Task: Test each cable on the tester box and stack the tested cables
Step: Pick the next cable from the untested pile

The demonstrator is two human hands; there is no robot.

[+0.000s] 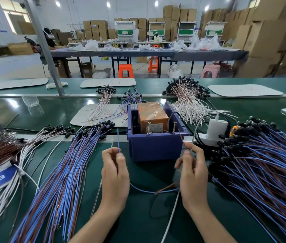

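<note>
Looping between hands (115, 174) (193, 172), cable (144, 190) before tester box (156, 149)

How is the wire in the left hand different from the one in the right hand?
The left hand pinches a blue wire that stands nearly upright; the right hand pinches a brown wire that leans left toward the purple box. Both are thin, and both ends point up.

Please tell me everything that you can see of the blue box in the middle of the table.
The blue box looks like plastic, open on top, upright on the green table, just beyond the left hand and the right hand; neither touches it. Inside sits an orange block wrapped in clear tape, with a printed label. Two screws stand at its front edge. A black wire loops into its right side.
</note>
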